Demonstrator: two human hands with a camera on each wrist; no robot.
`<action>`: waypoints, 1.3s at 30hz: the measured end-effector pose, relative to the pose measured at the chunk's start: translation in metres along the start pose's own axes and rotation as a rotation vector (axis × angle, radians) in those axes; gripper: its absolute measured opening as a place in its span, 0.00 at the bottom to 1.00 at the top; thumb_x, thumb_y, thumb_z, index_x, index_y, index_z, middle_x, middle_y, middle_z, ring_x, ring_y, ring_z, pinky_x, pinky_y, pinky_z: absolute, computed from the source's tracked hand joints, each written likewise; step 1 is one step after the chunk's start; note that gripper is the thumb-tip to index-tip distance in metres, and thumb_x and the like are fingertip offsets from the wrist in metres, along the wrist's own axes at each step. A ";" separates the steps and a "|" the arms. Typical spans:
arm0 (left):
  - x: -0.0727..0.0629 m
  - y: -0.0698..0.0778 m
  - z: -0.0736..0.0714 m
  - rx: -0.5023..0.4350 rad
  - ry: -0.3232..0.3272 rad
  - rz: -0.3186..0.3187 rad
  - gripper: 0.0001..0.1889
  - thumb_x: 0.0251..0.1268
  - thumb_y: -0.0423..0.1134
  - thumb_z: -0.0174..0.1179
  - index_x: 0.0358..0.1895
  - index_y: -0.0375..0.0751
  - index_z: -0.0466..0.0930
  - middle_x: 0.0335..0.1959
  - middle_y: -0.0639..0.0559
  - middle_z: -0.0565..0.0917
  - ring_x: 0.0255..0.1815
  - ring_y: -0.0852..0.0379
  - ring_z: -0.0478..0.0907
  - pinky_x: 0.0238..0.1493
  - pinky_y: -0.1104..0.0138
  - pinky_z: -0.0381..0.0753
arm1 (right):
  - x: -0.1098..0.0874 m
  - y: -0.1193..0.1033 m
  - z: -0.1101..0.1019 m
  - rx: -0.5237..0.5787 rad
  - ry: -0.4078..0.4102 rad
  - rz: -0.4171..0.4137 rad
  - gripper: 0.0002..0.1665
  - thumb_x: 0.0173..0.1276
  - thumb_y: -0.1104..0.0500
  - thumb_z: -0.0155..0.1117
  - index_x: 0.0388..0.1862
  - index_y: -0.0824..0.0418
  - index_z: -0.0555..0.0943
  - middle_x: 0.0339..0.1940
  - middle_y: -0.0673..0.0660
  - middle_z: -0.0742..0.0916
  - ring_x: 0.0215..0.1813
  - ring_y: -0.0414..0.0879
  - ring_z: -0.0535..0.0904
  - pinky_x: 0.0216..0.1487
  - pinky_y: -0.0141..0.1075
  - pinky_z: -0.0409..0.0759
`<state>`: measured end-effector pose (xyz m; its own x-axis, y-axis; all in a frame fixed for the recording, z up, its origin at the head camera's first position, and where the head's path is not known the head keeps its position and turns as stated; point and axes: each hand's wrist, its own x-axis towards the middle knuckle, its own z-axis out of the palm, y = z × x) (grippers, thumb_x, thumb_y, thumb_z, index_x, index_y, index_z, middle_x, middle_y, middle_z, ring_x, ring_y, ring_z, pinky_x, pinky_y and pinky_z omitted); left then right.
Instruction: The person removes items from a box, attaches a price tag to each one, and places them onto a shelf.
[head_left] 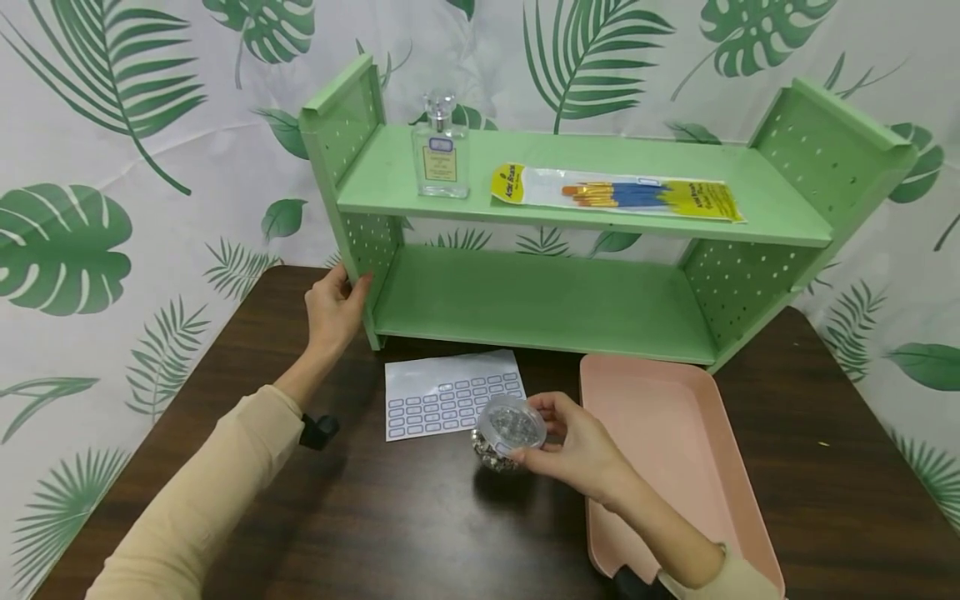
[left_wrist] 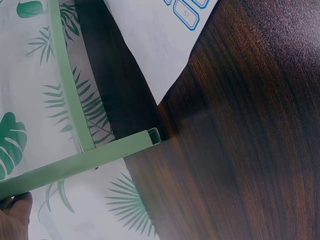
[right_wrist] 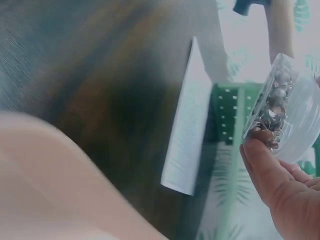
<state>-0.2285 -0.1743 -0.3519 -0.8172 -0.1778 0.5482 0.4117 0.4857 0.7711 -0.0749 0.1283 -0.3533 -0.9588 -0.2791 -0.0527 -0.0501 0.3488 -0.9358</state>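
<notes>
My right hand [head_left: 581, 446] holds a small clear round jar [head_left: 512, 423] with shiny metallic pieces inside, raised above the table. In the right wrist view the jar [right_wrist: 302, 120] is tilted, and the thumb presses its side near the silvery pieces. At the left, my left hand [head_left: 332, 310] grips the front edge of the left side panel of a green two-tier shelf [head_left: 540, 296]. Only the thumb side of that hand [left_wrist: 16, 220] shows at the corner of the left wrist view. Beneath and behind the jar lies a white sheet of blue-bordered labels [head_left: 427, 379].
On the upper tier stand a clear glass perfume bottle [head_left: 441, 158] and a packet of paintbrushes [head_left: 618, 193]. A pink tray [head_left: 675, 442] lies at the right, under my right forearm. The dark wooden table [head_left: 375, 517] meets a leaf-patterned backdrop [head_left: 187, 167].
</notes>
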 end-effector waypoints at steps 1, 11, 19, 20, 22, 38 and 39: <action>0.000 0.000 0.000 0.004 0.001 0.002 0.11 0.63 0.31 0.58 0.45 0.27 0.80 0.38 0.34 0.85 0.38 0.43 0.84 0.27 0.88 0.70 | 0.003 -0.003 -0.003 0.001 -0.005 -0.003 0.36 0.51 0.64 0.73 0.56 0.74 0.68 0.50 0.67 0.78 0.52 0.55 0.79 0.46 0.33 0.81; -0.003 -0.002 -0.003 0.042 0.002 0.027 0.10 0.64 0.33 0.58 0.42 0.28 0.80 0.33 0.34 0.85 0.30 0.42 0.84 0.22 0.88 0.67 | 0.046 -0.015 -0.030 -0.061 -0.010 -0.014 0.36 0.56 0.62 0.69 0.60 0.72 0.65 0.52 0.68 0.79 0.53 0.56 0.77 0.44 0.33 0.79; -0.004 -0.003 -0.003 0.048 -0.006 0.051 0.11 0.64 0.33 0.58 0.44 0.28 0.80 0.35 0.34 0.85 0.32 0.42 0.85 0.24 0.88 0.68 | 0.088 -0.006 -0.037 -0.114 0.064 -0.020 0.39 0.56 0.60 0.69 0.63 0.73 0.64 0.56 0.70 0.76 0.56 0.60 0.74 0.47 0.37 0.78; -0.004 -0.004 -0.002 0.045 -0.009 0.053 0.11 0.64 0.33 0.58 0.44 0.28 0.80 0.35 0.34 0.85 0.32 0.42 0.85 0.24 0.88 0.68 | 0.093 -0.005 -0.038 -0.123 0.070 -0.024 0.39 0.57 0.60 0.68 0.63 0.73 0.64 0.57 0.71 0.76 0.57 0.61 0.73 0.48 0.39 0.78; -0.004 -0.004 -0.002 0.041 -0.013 0.061 0.11 0.64 0.33 0.58 0.45 0.28 0.80 0.36 0.34 0.85 0.34 0.42 0.85 0.25 0.88 0.69 | 0.101 -0.004 -0.040 -0.139 0.082 -0.034 0.39 0.57 0.60 0.68 0.63 0.74 0.63 0.58 0.71 0.75 0.58 0.62 0.72 0.52 0.44 0.77; -0.002 -0.004 -0.005 0.035 -0.001 0.097 0.10 0.64 0.32 0.59 0.43 0.27 0.80 0.35 0.33 0.85 0.32 0.42 0.85 0.25 0.89 0.68 | 0.136 0.011 -0.042 -0.187 0.099 -0.056 0.41 0.57 0.60 0.69 0.65 0.72 0.61 0.60 0.70 0.72 0.60 0.63 0.71 0.56 0.50 0.74; -0.002 -0.004 -0.005 0.034 -0.001 0.099 0.10 0.63 0.31 0.59 0.43 0.27 0.80 0.35 0.33 0.85 0.32 0.42 0.85 0.25 0.89 0.68 | 0.137 0.011 -0.042 -0.192 0.102 -0.055 0.41 0.57 0.60 0.69 0.65 0.72 0.62 0.60 0.70 0.72 0.60 0.63 0.71 0.56 0.51 0.74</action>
<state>-0.2265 -0.1801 -0.3547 -0.7738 -0.1268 0.6206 0.4763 0.5294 0.7020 -0.2189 0.1313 -0.3566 -0.9761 -0.2135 0.0411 -0.1457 0.5021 -0.8524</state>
